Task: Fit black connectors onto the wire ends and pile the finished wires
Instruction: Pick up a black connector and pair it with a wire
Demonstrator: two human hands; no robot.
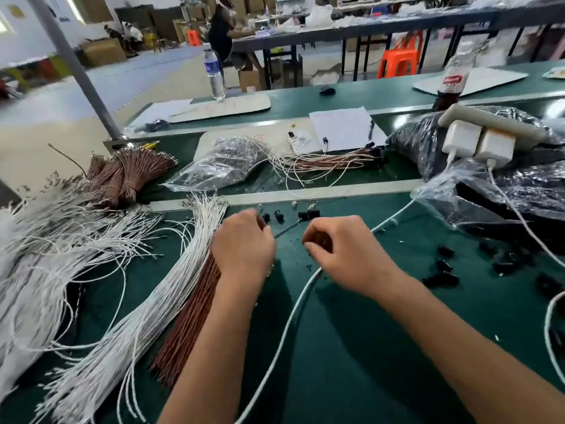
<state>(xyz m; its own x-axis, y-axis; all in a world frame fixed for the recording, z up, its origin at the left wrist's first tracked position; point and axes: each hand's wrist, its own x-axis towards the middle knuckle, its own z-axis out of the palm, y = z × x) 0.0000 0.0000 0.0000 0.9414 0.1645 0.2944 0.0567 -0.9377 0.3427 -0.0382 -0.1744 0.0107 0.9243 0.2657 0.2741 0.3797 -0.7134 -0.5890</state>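
My left hand [244, 243] is curled at the ends of a white wire bundle [183, 270] and a brown wire bundle [189, 325]. It pinches a thin dark wire [287, 228] that runs up to a black connector [308, 214]. My right hand [345, 255] is beside it, with thumb and fingers curled round a small dark piece, seemingly a connector and mostly hidden. Two more loose connectors [272, 216] lie just beyond my left hand. Finished wires [336, 162] with black ends lie piled at the back.
Loose black connectors [443, 270] are scattered at the right. A white charger cable [284, 332] passes under my right hand. Tangled white wires [46, 255] and brown bundles [131, 172] fill the left. Plastic bags [489, 191], a power strip [489, 123] and a clear bag [220, 163] lie behind.
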